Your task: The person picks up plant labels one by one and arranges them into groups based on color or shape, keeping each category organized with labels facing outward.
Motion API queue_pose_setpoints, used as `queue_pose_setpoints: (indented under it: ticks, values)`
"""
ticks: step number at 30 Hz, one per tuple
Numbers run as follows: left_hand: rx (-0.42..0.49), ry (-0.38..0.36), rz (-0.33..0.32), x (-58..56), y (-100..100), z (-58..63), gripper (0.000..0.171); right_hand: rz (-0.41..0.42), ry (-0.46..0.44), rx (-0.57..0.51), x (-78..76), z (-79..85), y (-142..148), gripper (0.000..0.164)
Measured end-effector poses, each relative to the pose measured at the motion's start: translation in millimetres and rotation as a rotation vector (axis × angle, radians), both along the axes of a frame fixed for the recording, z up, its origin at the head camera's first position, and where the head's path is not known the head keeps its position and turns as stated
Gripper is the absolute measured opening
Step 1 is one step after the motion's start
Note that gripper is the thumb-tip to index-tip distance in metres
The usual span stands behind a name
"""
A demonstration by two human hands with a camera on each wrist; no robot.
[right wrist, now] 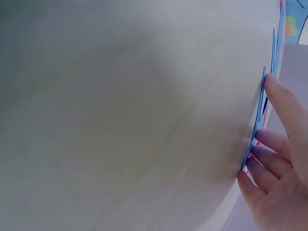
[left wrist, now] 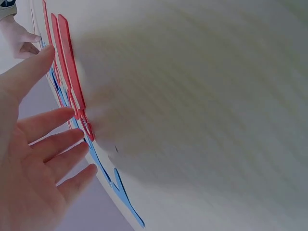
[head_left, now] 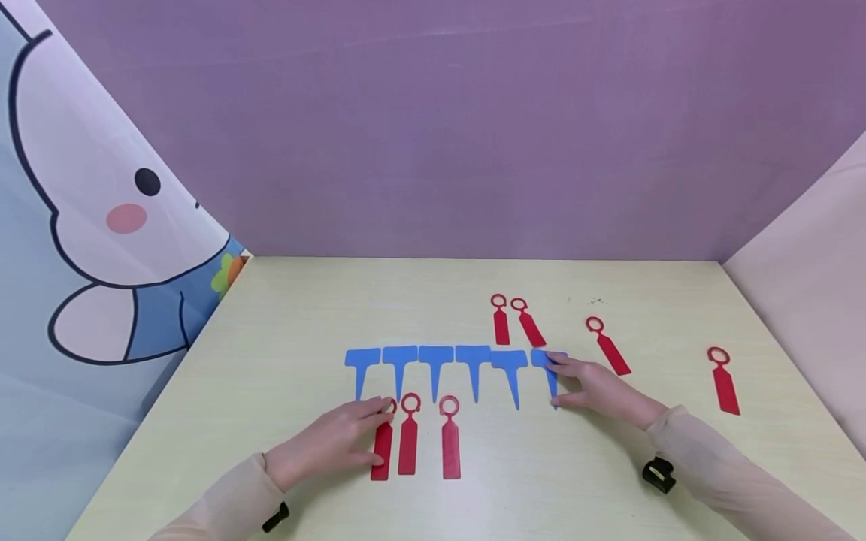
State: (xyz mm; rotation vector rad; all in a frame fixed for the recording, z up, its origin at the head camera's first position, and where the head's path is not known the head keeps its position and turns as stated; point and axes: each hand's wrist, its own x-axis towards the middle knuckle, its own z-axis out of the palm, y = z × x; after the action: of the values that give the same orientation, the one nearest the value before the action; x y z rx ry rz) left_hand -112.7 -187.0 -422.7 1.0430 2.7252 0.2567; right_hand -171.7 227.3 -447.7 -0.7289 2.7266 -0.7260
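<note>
Several blue T-shaped plant labels point(head_left: 436, 355) lie side by side in a row on the table, stems toward me. My right hand point(head_left: 598, 387) rests its fingers on the head of the rightmost blue plant label point(head_left: 539, 358), with the thumb at its pointed tip; in the right wrist view the fingers are nearly straight along that label point(right wrist: 260, 103). My left hand point(head_left: 331, 439) spans the leftmost red ring-ended tag point(head_left: 381, 454), fingers by its ring and thumb by its lower end. Two more red tags, one near point(head_left: 408, 447) and one farther right point(head_left: 450, 451), lie beside it.
Behind the blue row lie two red tags, one upright point(head_left: 501, 328) and one slanted point(head_left: 531, 329). Farther right are another slanted red tag point(head_left: 613, 355) and one near the table's right side point(head_left: 726, 391). A purple backdrop point(head_left: 460, 150) stands behind the pale table point(head_left: 284, 323).
</note>
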Motion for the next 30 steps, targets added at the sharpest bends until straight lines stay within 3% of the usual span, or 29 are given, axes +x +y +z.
queue_pose_setpoints:
  ticks: [12,20,30]
  values:
    - [-0.023,-0.029,0.008,0.6,1.3,-0.4,0.062,-0.009,0.009,0.01,-1.8,0.0,0.3,0.067]
    - [-0.017,-0.056,0.027,0.3,1.6,-3.7,0.065,-0.065,0.091,-0.067,-7.7,6.3,-1.6,0.053]
    - [-0.018,-0.069,0.03,-0.6,2.4,-3.0,0.066,-0.158,0.054,-0.099,-18.5,19.3,-6.8,0.042]
